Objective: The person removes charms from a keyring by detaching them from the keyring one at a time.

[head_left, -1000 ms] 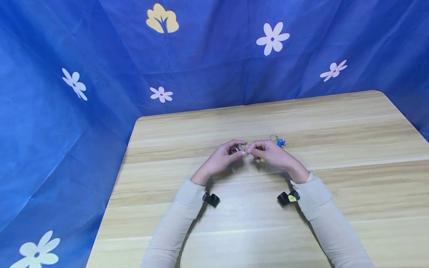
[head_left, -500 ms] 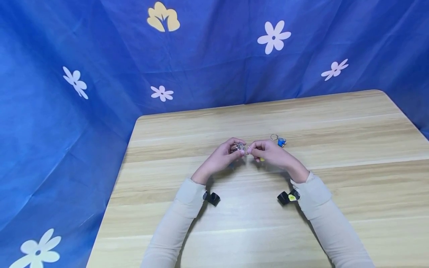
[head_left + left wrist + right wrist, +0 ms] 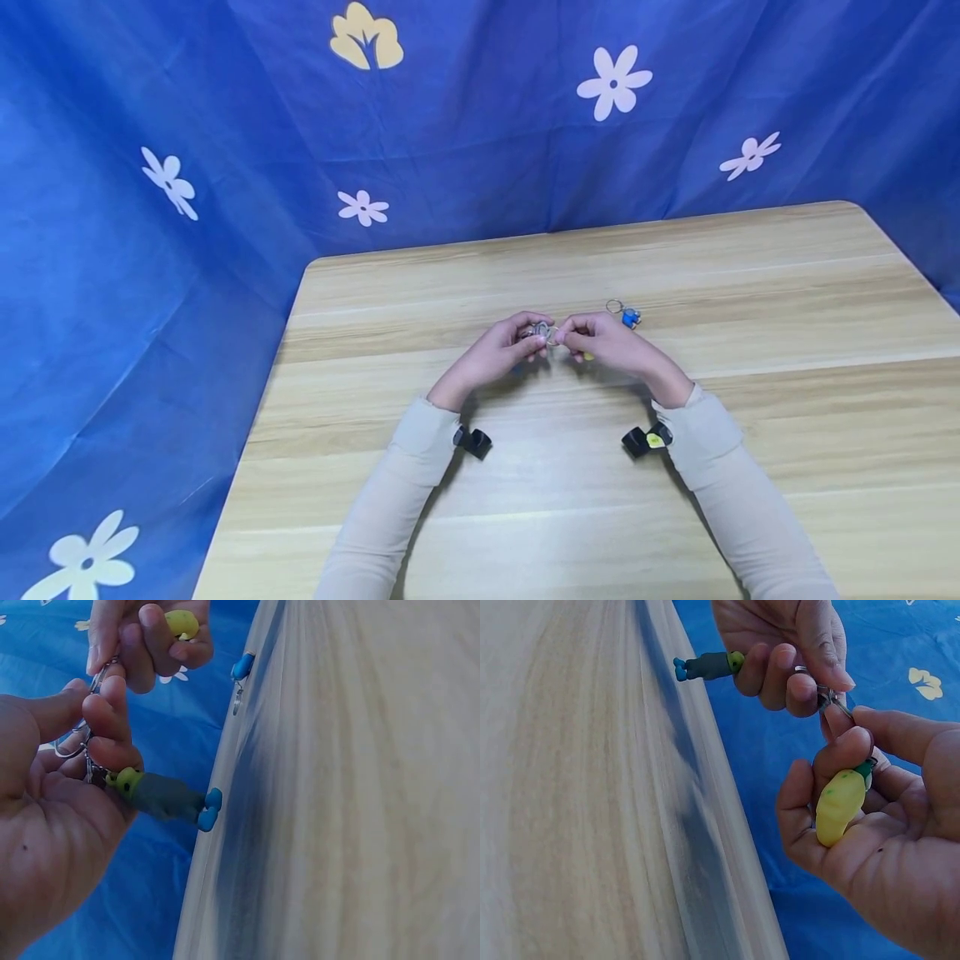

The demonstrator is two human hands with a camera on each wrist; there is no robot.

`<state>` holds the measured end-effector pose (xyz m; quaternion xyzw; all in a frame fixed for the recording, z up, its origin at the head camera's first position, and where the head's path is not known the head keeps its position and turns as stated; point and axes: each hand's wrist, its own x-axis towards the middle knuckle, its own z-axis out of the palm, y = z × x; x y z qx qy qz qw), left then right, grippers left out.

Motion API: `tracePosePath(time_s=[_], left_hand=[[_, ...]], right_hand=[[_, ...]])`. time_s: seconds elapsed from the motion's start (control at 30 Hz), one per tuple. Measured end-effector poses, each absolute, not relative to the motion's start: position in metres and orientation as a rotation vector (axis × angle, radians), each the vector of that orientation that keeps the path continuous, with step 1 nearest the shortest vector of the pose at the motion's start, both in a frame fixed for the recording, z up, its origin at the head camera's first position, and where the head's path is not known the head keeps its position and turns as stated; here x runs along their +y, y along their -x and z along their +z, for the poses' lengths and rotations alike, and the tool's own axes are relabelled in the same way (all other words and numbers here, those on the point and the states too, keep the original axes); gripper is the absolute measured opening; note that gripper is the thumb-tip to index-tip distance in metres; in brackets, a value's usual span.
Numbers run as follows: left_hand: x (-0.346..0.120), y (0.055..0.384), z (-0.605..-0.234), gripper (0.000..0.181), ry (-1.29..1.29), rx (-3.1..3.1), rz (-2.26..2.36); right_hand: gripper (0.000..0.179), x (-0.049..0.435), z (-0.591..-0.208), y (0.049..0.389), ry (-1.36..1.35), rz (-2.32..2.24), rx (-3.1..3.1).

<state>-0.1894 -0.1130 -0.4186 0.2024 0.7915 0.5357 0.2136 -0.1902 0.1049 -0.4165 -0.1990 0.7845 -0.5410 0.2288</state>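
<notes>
My left hand [image 3: 498, 352] pinches metal key rings [image 3: 71, 744] between thumb and fingers. From them hangs a figure keychain [image 3: 161, 795] with a yellow-green head, grey body and blue feet. Facing it, my right hand [image 3: 611, 344] pinches a split ring [image 3: 843, 709] between thumb and index finger, right at the left fingertips. A yellow keychain charm [image 3: 840, 808] with a green top rests against the right hand's curled fingers. Both hands are raised over the table, fingertips nearly meeting. Fingers partly hide how the rings are joined.
A blue figure keychain [image 3: 630, 317] with its metal ring [image 3: 614, 306] lies on the wooden table [image 3: 547, 483], just beyond the right hand. Behind the table hangs a blue curtain [image 3: 480, 167] with flower shapes.
The rings between the hands have shifted: half a second ago a small gap showed between the fingertips, and now a ring spans it. The arms and the blue keychain stay in place.
</notes>
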Motion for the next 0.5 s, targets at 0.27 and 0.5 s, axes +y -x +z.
tracePosePath(time_s=[0.27,0.5], left_hand=[[-0.1137,0.1905,-0.4164,0.033,-0.544,2.153,1.530],[-0.1148,0.1902,-0.4139,0.028,-0.526,2.197,1.518]], right_hand=[[0.027,0.1085,-0.4181,0.1928,0.552,-1.492,2.145],[0.026,0.1101,-0.4153,0.1930,0.558,-1.499,2.153]])
